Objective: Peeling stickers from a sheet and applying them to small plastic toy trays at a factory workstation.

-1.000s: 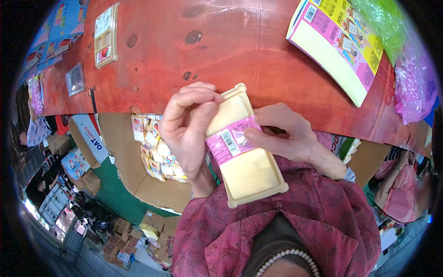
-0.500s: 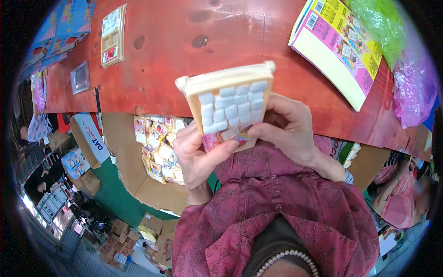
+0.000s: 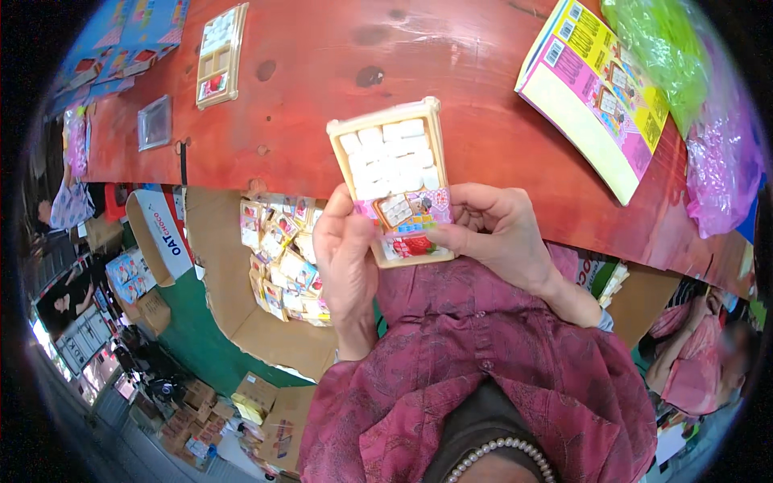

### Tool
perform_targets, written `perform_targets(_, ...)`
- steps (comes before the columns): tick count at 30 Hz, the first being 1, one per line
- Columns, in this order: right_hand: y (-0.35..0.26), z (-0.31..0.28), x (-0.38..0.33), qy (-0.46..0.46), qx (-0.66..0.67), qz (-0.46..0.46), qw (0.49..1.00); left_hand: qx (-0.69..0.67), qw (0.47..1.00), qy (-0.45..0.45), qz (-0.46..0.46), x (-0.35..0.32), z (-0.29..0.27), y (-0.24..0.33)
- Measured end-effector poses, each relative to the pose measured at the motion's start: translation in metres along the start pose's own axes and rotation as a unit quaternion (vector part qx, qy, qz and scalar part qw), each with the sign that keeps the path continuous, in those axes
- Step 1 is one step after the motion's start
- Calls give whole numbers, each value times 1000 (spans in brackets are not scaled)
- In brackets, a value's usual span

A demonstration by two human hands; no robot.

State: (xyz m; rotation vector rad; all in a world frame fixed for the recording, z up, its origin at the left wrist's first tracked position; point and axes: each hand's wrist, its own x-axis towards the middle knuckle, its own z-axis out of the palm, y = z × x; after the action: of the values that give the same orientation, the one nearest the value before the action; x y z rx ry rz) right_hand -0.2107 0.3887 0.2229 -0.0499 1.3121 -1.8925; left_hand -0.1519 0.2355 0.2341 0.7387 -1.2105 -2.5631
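Observation:
Both of my hands hold a cream plastic tray point(image 3: 337, 149) in front of my chest, over the red table's near edge. Rows of white pillow-shaped pieces point(image 3: 390, 157) fill its far part. A pink and blue printed card point(image 3: 412, 211) lies across the tray below them, and a red strawberry picture shows at the near end. My left hand point(image 3: 348, 262) grips the tray's left side, thumb on the front. On the right side, my right hand point(image 3: 501, 240) pinches the lower edge by the card, its other fingers curled.
Another cream tray point(image 3: 233, 80) and a clear plastic lid point(image 3: 155, 123) lie at the table's far left, near blue printed boxes point(image 3: 121, 36). Printed cards point(image 3: 600, 149) are stacked at right beside green point(image 3: 660, 64) and purple plastic bags point(image 3: 721, 173). A cardboard box point(image 3: 221, 282) below holds many small packs.
The held tray has swung a little left and nearer, tilting so its printed face shows more fully. Both hands keep their hold. The whole view has shifted slightly.

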Motion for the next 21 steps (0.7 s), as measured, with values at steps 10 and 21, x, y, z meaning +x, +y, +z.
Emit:
perform_targets(10,1,13,-9,25,-211,-39,976,68,991,-7,-114,-15,-23,7)
perform_targets(21,15,18,1,-57,-330,-148,930,30,996,82,-7,-57,-111,14)
